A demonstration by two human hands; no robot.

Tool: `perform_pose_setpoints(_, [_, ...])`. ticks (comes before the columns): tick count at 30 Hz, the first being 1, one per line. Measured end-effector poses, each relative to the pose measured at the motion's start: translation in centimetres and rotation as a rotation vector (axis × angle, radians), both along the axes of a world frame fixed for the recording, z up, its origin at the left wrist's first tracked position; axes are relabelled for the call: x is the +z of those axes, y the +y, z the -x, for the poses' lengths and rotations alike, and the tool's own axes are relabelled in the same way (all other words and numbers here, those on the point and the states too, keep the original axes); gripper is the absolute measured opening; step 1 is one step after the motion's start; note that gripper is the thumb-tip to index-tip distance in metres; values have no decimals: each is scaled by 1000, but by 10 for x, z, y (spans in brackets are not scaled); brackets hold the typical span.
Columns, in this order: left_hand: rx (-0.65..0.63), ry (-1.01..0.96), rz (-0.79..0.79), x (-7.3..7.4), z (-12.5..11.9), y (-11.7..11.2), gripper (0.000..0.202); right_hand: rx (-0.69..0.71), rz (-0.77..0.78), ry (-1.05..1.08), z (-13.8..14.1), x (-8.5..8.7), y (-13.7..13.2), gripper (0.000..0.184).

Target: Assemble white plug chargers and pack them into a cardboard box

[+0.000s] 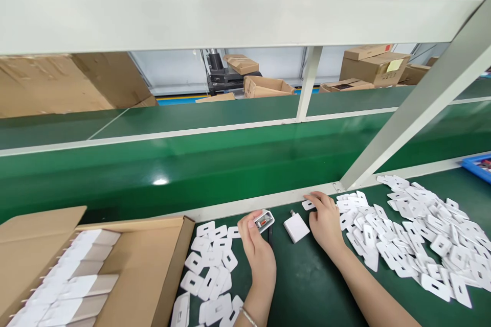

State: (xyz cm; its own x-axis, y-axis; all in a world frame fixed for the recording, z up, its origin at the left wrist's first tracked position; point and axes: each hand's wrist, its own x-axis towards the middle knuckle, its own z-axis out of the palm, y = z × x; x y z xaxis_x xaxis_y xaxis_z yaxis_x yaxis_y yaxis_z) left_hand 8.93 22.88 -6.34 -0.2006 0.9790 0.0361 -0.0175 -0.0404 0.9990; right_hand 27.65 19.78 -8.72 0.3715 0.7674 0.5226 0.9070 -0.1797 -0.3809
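Note:
My left hand (258, 245) is closed around a small white plastic housing (264, 220), its open side facing up with metal and reddish parts inside. My right hand (325, 217) has its fingers and thumb about a thin white slotted plate (308, 205) near the back edge of the bench. Between the hands, a white square charger-like block (296, 227) lies on the green surface with a plug end pointing away. A thin dark tool (270, 235) lies beside my left hand, partly covered. Loose white slotted plates (210, 281) lie left of that hand.
A large heap of white slotted plates (422, 232) spreads to the right. An open cardboard box (153, 265) with rows of white pieces (82, 265) stands at left. A slanted metal post (414, 97) rises behind the heap. A blue tray (477, 166) sits at far right.

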Motion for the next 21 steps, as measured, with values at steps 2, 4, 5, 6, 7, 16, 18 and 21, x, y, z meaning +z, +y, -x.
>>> perform_pose_setpoints(2, [-2,-5,5,0,-1,0,53,-15,-12,29,-4,-3,1,43])
perform_pose_setpoints(4, [-6,-16,15,0,-1,0,53,-9,-18,54,-6,-4,2,33])
perform_pose_setpoints(5, [-7,-21,20,0,-1,0,52,-1,-24,70,-7,-3,3,29])
perform_pose_setpoints(6, [-10,-24,23,0,0,0,52,8,-32,88,-7,-2,4,25])
perform_pose_setpoints(7, [-12,-25,23,0,0,0,52,18,-44,108,-7,0,5,21])
perform_pose_setpoints(16, [-102,5,-106,-2,-3,-5,54,296,-248,201,32,36,-7,22])
perform_pose_setpoints(18, [-136,18,-125,-4,-4,-5,53,399,-279,155,46,41,-12,30])
perform_pose_setpoints(21, [-180,69,-165,-4,-3,-6,54,505,-288,90,58,43,-15,39])
